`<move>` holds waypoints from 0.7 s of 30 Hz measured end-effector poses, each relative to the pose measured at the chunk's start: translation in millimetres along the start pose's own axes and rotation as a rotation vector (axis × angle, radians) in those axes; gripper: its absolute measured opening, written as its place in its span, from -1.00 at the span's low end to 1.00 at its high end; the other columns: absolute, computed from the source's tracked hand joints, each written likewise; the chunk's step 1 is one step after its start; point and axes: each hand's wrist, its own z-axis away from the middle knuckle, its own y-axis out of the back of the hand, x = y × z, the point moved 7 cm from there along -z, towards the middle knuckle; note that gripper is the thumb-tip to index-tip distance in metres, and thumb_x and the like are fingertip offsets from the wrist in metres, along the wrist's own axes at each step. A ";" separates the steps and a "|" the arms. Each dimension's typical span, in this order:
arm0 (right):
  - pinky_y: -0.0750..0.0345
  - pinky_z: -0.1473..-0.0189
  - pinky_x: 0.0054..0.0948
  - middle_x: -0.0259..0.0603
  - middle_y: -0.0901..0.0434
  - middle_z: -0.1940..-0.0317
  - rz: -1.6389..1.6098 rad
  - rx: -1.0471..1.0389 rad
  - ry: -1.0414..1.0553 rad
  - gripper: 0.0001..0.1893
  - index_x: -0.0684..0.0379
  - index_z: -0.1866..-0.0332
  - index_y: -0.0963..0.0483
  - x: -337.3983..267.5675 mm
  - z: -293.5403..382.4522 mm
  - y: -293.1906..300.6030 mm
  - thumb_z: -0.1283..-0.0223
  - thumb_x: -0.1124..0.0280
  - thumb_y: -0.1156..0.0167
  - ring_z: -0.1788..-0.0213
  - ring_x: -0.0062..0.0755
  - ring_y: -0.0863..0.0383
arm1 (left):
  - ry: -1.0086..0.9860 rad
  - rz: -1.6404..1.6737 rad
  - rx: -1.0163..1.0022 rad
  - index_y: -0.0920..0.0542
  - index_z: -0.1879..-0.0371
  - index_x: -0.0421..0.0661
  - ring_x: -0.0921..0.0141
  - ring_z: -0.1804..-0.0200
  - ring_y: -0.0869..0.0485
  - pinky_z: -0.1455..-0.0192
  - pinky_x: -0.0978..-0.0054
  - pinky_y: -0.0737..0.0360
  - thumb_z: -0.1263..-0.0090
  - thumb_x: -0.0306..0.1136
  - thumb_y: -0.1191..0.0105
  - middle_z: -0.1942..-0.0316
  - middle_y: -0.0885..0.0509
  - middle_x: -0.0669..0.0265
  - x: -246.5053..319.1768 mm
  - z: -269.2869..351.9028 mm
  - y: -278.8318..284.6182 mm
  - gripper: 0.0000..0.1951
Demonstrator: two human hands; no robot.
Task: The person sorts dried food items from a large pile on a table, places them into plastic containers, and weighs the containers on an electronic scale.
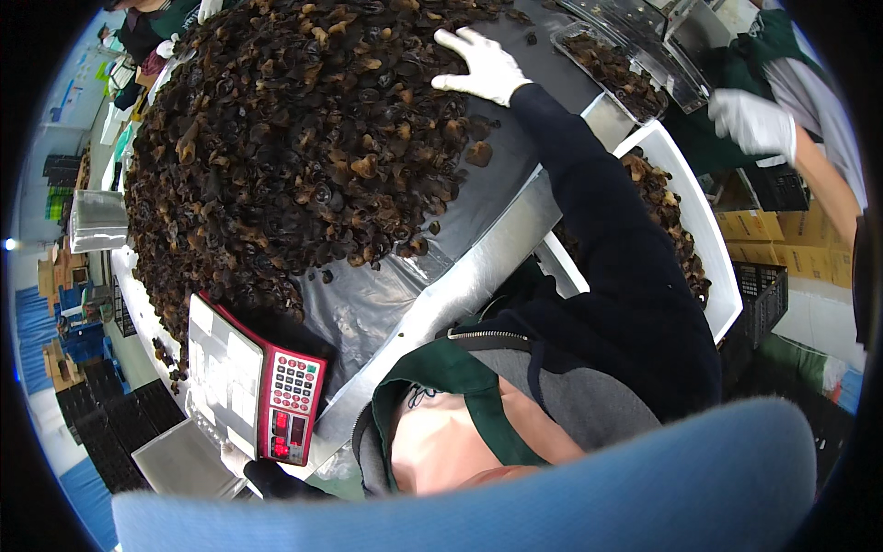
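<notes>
A large pile of dark brown wood ear mushrooms (310, 138) covers much of the metal-topped table (372, 297). My right hand (483, 65), in a white glove, is over the pile's right edge with its fingers spread and nothing visibly held. At lower left, my left hand (236, 459), also white-gloved, is by the lower edge of a red digital scale (293, 393); its fingers are mostly hidden. The scale's metal plate (224, 372) carries what looks like a clear plastic tray, hard to make out in the glare.
A clear tray of mushrooms (610, 69) lies at upper right, above a white bin (714, 255) holding more. A co-worker's gloved hand (752, 124) is beside them. Stacked clear containers (100, 221) stand at the left table edge. Another person's gloved hand shows at top left.
</notes>
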 end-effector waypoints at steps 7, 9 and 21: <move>-0.63 -0.18 -0.12 -0.22 -0.65 -0.10 0.074 0.017 -0.005 -0.48 -0.07 -0.20 -0.62 7.6 4.2 -17.4 -0.31 -0.17 -0.29 -0.23 -0.16 -0.63 | 0.033 0.077 0.022 -0.61 -0.08 -0.22 0.31 -0.13 -0.66 -0.37 0.26 -0.54 -0.52 -0.35 -0.16 -0.01 -0.66 0.22 5.5 -8.5 19.5 -0.73; -0.63 -0.17 -0.15 -0.24 -0.65 -0.11 -0.053 0.079 -0.016 -0.46 -0.06 -0.21 -0.61 21.4 2.9 -9.0 -0.27 -0.18 -0.32 -0.16 -0.14 -0.68 | 0.046 0.108 0.023 -0.62 -0.07 -0.22 0.31 -0.13 -0.66 -0.38 0.26 -0.54 -0.51 -0.36 -0.16 -0.01 -0.66 0.22 5.8 -10.6 23.6 -0.74; -0.62 -0.31 -0.13 0.16 -0.01 -0.69 -0.036 -0.181 0.055 -0.05 -0.45 -0.66 -0.19 -86.3 -54.5 -25.8 -0.15 -0.24 -0.43 -0.37 0.19 -0.60 | -0.484 -0.349 -0.121 -0.73 0.17 -0.22 0.37 0.19 -0.67 0.05 0.46 -0.65 -0.44 -0.64 -0.23 0.21 -0.69 0.26 8.1 33.5 -61.4 -0.91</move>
